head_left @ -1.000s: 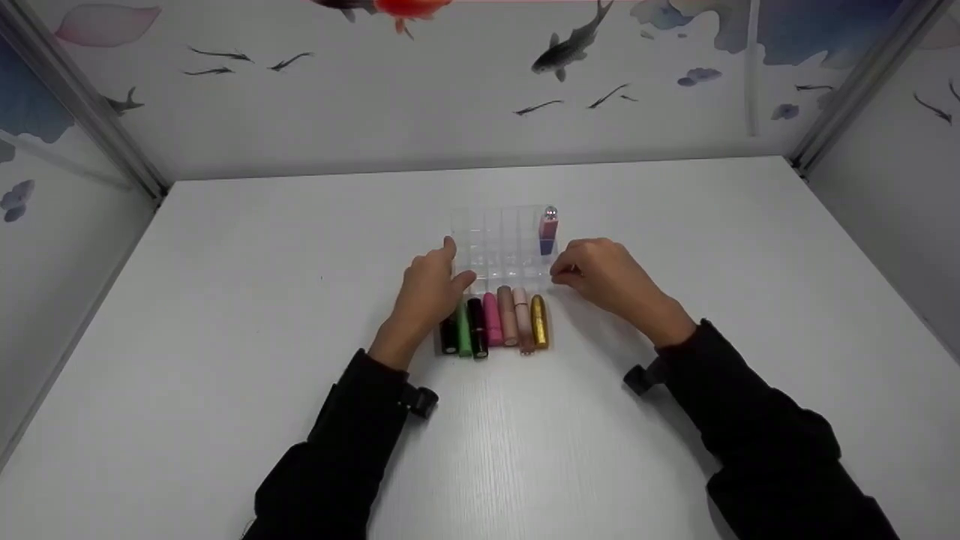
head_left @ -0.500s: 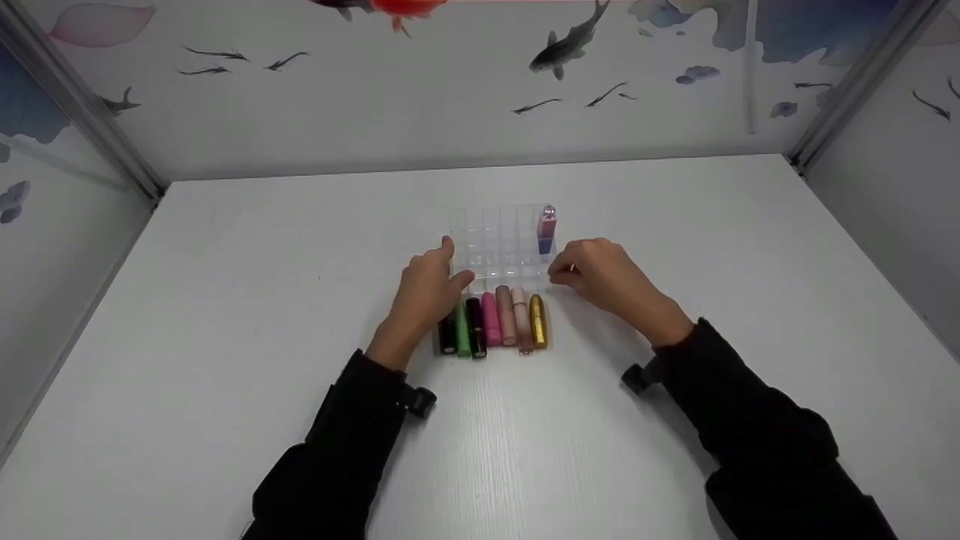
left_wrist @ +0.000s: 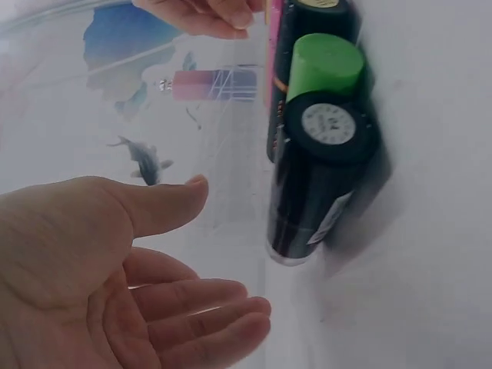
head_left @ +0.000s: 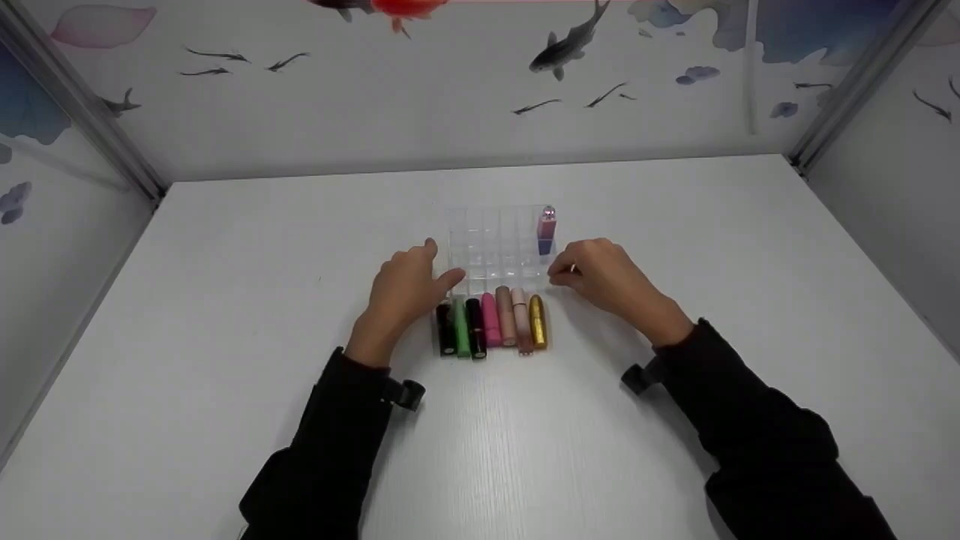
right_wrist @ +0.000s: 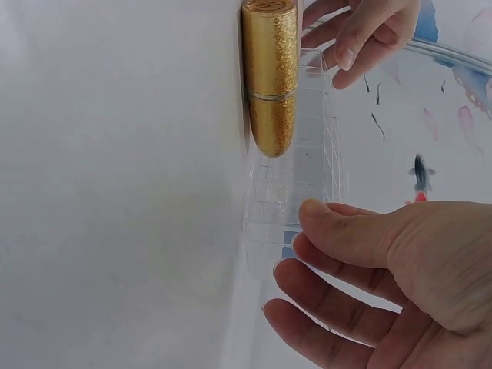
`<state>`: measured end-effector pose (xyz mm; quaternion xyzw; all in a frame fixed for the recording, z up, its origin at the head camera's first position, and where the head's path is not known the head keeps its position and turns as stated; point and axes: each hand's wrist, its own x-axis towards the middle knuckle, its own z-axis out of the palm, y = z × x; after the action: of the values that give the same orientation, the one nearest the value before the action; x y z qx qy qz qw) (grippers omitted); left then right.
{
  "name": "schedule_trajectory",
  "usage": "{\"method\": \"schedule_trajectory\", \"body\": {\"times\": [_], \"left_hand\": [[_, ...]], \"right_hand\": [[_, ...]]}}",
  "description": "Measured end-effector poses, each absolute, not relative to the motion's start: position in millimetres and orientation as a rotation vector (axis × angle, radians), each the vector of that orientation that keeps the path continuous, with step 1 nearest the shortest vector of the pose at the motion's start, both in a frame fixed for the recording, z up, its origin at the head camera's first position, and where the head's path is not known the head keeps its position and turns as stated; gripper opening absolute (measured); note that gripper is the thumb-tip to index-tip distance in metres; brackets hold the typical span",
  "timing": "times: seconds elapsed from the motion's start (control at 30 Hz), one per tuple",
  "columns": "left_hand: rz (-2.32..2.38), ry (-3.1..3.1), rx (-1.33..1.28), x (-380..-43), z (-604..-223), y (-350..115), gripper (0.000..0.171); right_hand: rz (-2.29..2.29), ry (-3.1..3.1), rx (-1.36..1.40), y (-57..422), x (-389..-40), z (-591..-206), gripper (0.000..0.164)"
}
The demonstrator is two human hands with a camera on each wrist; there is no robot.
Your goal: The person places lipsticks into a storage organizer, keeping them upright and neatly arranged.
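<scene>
A clear plastic compartment organizer point(head_left: 495, 244) stands mid-table. One pink-and-blue lip tube point(head_left: 547, 229) is upright in a compartment at its right side. My left hand point(head_left: 405, 289), thumb and fingers spread, is just left of the organizer with nothing in its grasp. By the organizer's right front corner is my right hand point(head_left: 607, 277), its fingers loosely bent with no item between them; whether the fingertips touch the plastic I cannot tell. Lipsticks lie in a row in front: a black tube point(left_wrist: 319, 177), a green tube point(head_left: 461, 330), a pink tube point(head_left: 490, 319) and a gold lipstick point(right_wrist: 270, 77) among them.
White table point(head_left: 225, 337) spreads around the organizer. A panel point(head_left: 375, 112) printed with fish rises behind, and side panels with metal corner posts stand left and right. Black wrist cameras point(head_left: 409, 395) sit at both cuffs.
My left hand has drawn back to the left, away from the organizer, uncovering more of the black tube at the row's left end. My right hand stays in about the same place.
</scene>
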<state>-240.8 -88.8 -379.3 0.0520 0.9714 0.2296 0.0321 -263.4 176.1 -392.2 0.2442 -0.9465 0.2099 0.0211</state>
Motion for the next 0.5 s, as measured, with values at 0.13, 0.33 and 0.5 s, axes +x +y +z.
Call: {"method": "schedule_trajectory", "body": {"times": [0.13, 0.33, 0.5], "left_hand": [[0.671, 2.917, 0.126, -239, -374, -97, 0.061], [0.610, 2.819, 0.087, -238, -375, -103, 0.051], [0.513, 2.800, 0.043, -236, -379, -100, 0.049]], "right_hand": [[0.648, -2.951, 0.734, 175, -263, -391, 0.011], [0.633, -2.970, 0.716, 174, -263, -392, 0.012], [0.634, -2.979, 0.707, 175, -264, -393, 0.012]]}}
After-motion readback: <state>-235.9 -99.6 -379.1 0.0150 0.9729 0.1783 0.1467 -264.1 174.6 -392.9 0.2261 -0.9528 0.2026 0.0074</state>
